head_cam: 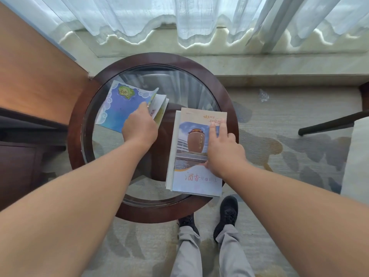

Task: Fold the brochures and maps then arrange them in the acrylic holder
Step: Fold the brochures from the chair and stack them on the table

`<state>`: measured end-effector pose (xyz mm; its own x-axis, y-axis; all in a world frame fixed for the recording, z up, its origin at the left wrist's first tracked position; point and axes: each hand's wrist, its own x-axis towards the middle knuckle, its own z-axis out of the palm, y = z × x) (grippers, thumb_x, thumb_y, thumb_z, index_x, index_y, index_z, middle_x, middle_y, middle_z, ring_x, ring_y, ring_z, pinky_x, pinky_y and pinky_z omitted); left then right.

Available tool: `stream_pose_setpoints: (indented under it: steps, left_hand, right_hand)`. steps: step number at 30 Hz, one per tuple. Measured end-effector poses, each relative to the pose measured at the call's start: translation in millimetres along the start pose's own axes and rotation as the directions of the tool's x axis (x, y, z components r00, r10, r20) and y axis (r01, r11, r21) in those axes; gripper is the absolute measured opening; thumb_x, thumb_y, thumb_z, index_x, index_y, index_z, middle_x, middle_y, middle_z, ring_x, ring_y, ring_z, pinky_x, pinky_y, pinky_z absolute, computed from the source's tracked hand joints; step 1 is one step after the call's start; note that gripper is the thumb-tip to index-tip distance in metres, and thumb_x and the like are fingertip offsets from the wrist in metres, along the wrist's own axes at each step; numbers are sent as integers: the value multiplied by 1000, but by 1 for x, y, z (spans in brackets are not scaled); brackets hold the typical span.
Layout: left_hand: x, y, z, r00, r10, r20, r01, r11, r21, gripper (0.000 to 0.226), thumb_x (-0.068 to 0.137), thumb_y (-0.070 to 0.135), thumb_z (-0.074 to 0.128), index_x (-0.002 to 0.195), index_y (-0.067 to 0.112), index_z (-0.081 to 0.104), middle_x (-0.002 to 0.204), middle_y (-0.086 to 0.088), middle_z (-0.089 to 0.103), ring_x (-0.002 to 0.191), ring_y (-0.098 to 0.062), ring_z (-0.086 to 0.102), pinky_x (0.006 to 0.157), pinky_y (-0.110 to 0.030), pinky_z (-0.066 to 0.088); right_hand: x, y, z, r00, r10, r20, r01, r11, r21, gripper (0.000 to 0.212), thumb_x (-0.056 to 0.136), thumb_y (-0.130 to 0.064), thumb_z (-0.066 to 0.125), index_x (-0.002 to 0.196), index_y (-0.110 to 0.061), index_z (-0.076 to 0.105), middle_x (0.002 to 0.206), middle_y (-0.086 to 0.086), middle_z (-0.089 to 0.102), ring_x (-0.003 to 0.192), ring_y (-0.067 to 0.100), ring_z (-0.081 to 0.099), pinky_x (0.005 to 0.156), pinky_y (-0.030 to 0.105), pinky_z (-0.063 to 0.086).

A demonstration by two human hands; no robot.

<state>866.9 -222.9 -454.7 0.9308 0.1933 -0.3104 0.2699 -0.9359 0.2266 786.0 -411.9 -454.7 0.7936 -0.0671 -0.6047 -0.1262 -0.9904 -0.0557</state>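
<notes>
Brochures (196, 176) lie under my right hand (223, 150), fingers (212, 127) flat, pressing to steady them; my left hand (139, 128) pinches the map (119, 108) by its edge, seemingly for folding.

Support: round table (74, 132), dark wood rim, inset glass top (179, 86). Dark central base and patterned carpet are visible through the glass.

Item 1: blue illustrated map (117, 108), far-left part of the glass. Cloud border, green cartoon figure near its far corner. Its right edge is not flat; leaves fan up there, showing white and yellow-green pages.

Item 2: jar-cover brochure (191, 140), right side, long edge running near to far. It tops a small stack; white sheets (171, 156) stick out along its left edge. The stack's right side lies over the wood rim.

Items 1 and 2 are apart, bare glass between.
</notes>
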Motion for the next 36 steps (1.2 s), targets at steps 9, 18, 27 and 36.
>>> stream_pose_setpoints:
  steps: [9,18,27,36]
  left_hand:
    - [-58,8,-23,928,286,-238,-359,853,-379,53,93,5,40,142,24,49,142,1,54,128,-17,49,104,-34,43]
    - [-27,-19,18,954,174,242,-195,979,64,66,93,44,53,152,33,24,161,-10,16,149,-26,11,116,-52,23]
    - [1,-30,22,914,252,318,-338,906,255,76,95,40,54,154,37,7,163,-13,1,150,-28,2,114,-52,26]
    - [29,-58,-5,974,-220,50,221,975,-20,42,86,35,56,125,24,46,134,-16,41,126,-36,37,96,-47,38]
  right_hand:
    - [5,19,-14,998,-51,35,33,916,400,73,88,-29,59,152,-21,24,163,0,0,140,31,31,104,40,37]
    - [7,12,-25,985,-71,157,51,990,130,74,88,-29,59,152,-19,21,163,6,-6,128,33,48,97,43,47]
    - [9,4,-32,976,-27,216,36,999,-35,82,90,-26,56,155,-14,8,163,11,-11,120,32,55,92,43,50]
    - [3,-3,-31,980,-38,193,65,988,-137,88,92,-39,57,155,-9,3,161,17,-12,125,34,51,85,38,47]
